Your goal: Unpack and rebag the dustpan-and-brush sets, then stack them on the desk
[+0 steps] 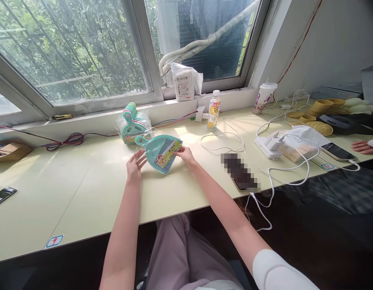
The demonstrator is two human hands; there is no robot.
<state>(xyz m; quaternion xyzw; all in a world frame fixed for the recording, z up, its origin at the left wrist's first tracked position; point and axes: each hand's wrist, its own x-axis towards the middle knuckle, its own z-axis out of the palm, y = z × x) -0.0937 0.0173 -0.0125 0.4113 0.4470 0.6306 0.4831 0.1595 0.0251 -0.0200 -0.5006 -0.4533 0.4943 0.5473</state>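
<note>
- Big windows point(68, 48) fill the upper left and centre, with green foliage behind the glass.
- A white wall point(334, 36) stands at the upper right.
- A pale yellowish table point(68, 197) spans the frame, with daylight brightest near the sill point(95, 114).

Both arms are out in front, bare and stretched forward. The left arm point(122, 225) comes up from 6 o'clock and runs almost straight toward 12. The left hand point(135, 163) is spread wide, palm turned toward 3 o'clock, fingers loosely fanned. The right arm point(222, 201) comes in from 5 o'clock, slanting toward 10. The right hand point(184, 155) sits palm down at 3 o'clock of the left, fingertips pinched together.
</note>
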